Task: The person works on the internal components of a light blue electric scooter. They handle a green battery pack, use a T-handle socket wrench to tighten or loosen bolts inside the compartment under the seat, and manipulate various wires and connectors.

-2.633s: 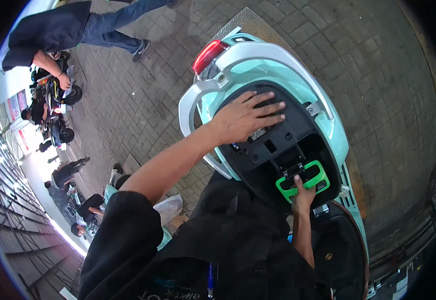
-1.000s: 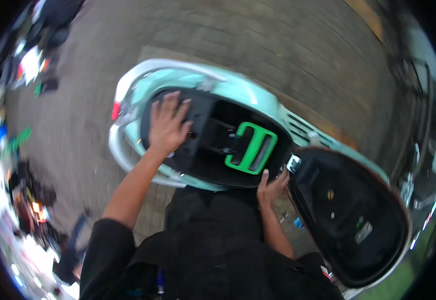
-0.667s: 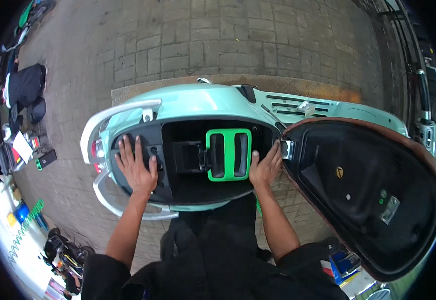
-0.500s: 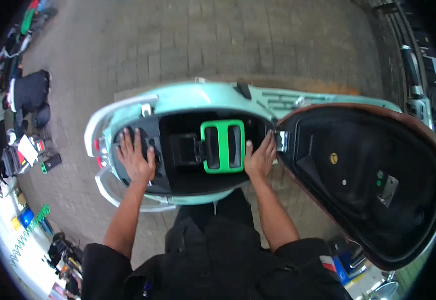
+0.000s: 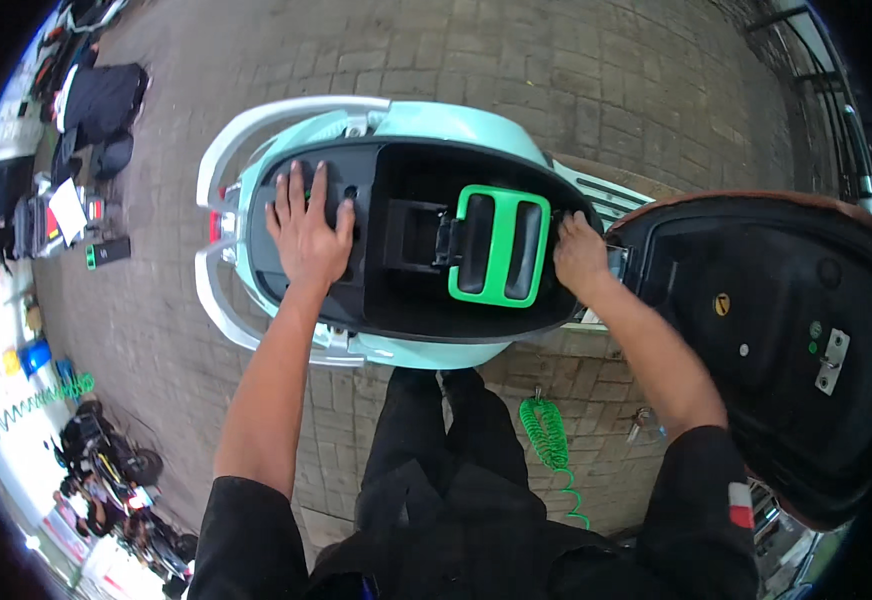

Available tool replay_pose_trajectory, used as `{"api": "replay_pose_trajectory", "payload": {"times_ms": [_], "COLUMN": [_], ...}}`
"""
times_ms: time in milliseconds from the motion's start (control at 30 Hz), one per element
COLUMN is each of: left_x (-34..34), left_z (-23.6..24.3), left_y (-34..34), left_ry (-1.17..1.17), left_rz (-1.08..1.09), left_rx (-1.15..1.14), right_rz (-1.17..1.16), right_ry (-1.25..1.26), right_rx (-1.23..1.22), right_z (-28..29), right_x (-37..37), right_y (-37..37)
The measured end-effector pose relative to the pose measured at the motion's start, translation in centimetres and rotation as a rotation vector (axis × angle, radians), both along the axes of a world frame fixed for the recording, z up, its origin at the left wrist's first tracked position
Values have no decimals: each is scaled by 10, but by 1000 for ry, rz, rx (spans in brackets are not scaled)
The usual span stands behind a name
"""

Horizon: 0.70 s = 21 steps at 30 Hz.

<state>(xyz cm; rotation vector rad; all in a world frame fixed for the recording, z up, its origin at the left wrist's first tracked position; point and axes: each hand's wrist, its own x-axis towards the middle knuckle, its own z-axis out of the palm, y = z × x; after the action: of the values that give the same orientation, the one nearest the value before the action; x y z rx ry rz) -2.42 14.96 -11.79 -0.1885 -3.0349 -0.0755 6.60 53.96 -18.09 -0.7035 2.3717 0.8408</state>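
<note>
A mint-green scooter lies crosswise below me with its storage bin open. My left hand rests, fingers spread, on the black rear panel. Inside the bin is a green battery handle attached to a dark latch. My right hand is at the bin's front rim beside the seat hinge, fingers curled over something I cannot make out. The open seat, black underneath, leans out to the right. A silver grab rail curves round the rear.
Green coiled hoses hang below and lie at far left. A crouching co-worker is at upper left near vehicles; motorcycles stand lower left. A metal railing runs along the right side of the brick floor.
My view has turned square to the scooter. My right hand has moved from the green handle to the front rim, its fingers now more curled. My left hand stays on the rear panel.
</note>
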Motion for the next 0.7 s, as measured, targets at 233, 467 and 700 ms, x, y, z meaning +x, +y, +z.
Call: {"api": "replay_pose_trajectory", "payload": {"times_ms": [233,467,700], "left_x": [4,4,-9], "left_z": [1,-12,-21], "left_y": [-8,-5,4], "left_ry": [17,16,138], "left_rz": [41,52,-43], "left_rx": [42,84,122], "right_rz": [-82,-12,-149], "right_ry": [-169,-67,134], "right_rx": [198,131,311], "right_z": [-74,-75,-146], "right_x": [-21,-4,-27], "right_y": [-16,-9,65]}}
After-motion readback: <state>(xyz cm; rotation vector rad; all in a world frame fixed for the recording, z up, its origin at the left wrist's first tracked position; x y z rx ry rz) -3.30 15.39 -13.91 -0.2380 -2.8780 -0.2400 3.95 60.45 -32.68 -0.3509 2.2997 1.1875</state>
